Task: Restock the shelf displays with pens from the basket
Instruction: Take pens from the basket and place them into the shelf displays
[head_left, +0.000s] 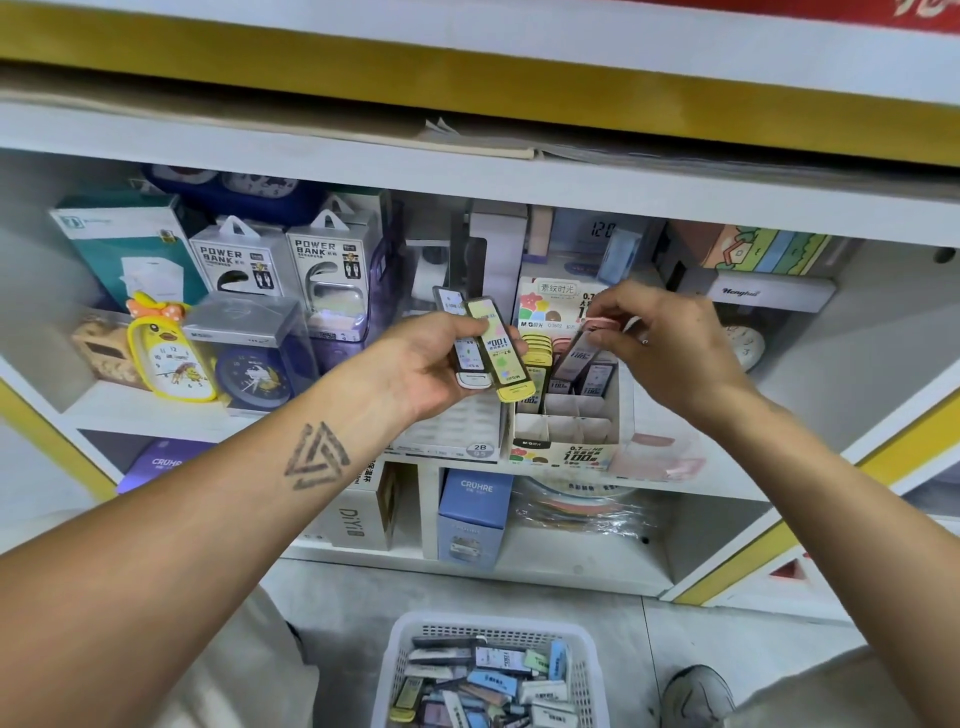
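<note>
Yellow cases (501, 348) are gripped by the left hand (431, 364); a pink case (582, 348) is pinched into the half-filled display box (566, 441) by the right hand (670, 343); many are left in the near basket (488, 631).

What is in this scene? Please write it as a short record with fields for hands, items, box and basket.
left hand: left hand holds two flat cases, one yellow case and one white case
right hand: right hand pinches a pink case over the display box
display box: display box on the shelf, back slots filled, front slots without cases
basket: white basket on the floor below, with many cases in mixed colours
left of box: yellow duck clock
</note>
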